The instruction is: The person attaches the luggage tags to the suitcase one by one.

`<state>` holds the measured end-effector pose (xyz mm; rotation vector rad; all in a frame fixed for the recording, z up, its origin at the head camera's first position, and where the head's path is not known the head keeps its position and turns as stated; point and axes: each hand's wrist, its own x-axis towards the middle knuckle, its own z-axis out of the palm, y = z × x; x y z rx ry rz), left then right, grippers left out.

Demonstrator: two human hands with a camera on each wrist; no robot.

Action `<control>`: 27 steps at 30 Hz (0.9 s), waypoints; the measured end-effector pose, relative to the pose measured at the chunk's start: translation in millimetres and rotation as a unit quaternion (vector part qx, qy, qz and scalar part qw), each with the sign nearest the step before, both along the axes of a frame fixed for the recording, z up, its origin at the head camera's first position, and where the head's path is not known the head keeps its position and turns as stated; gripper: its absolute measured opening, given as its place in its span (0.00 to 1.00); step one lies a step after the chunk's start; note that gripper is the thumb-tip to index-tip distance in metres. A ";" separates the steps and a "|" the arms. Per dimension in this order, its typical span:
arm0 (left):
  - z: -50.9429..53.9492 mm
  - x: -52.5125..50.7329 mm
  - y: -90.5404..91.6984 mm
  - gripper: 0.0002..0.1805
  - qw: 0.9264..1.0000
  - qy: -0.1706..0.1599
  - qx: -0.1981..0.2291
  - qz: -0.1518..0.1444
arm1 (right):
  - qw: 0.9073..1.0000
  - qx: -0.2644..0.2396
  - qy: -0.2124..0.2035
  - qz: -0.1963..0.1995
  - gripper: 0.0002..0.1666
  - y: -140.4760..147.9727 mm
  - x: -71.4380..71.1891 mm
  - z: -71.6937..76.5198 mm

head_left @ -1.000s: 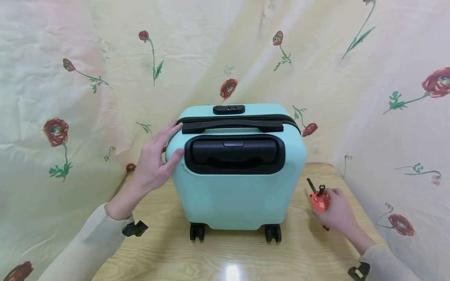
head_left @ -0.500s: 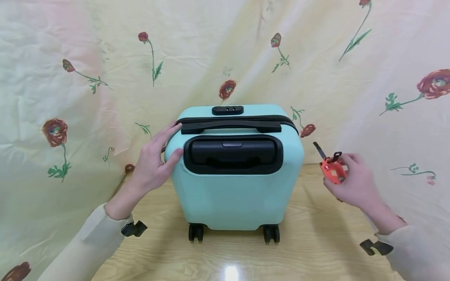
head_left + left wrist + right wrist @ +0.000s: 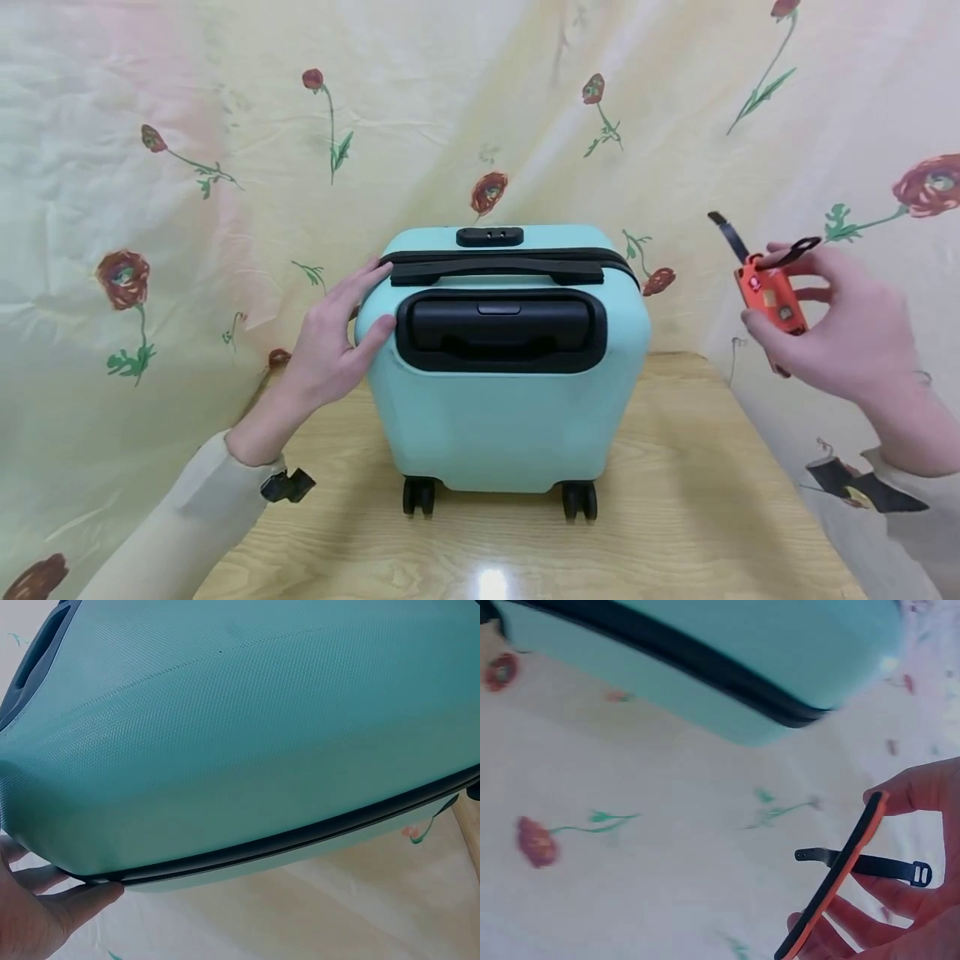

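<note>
Right hand up in the air, folks, with a slim red-orange tag pinched between thumb and fingers! Look at the surfaces: the mint suitcase is all rounded corners, its shell finely grained in the left wrist view, a black band tracing the seam. Below it, pale wood grain runs across the desk, with a bright glare near the front edge; behind, creased cloth is printed with red flowers.

Now the poses! That right arm reaches in from the side, fingers curved round the tag. Over on the other flank, the left hand lies spread against the suitcase's upper corner, fingers fairly straight and gripping nothing, thumb beside the black handle recess.

And the tag itself: well to the right of the suitcase, tilted, a small rectangular panel with pale and dark patches too small to read. Edge-on, it shows a black layer against the orange. A black strap sticks out on both sides, one end a slotted buckle.
</note>
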<state>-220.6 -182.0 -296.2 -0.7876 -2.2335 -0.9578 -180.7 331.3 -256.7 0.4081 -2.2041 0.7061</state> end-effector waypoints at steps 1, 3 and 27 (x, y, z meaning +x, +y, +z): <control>0.3 0.0 0.2 0.31 1.000 0.000 -0.001 0.002 | 1.000 -0.004 0.006 0.009 0.33 -2.3 3.1 6.8; 0.9 0.3 0.2 0.31 1.000 -0.002 0.000 0.005 | 1.000 -0.005 0.014 0.028 0.32 -8.0 8.3 18.5; -0.4 -0.3 1.6 0.31 1.000 -0.002 0.000 0.004 | 0.957 0.114 -0.134 0.230 0.31 -110.7 49.5 67.2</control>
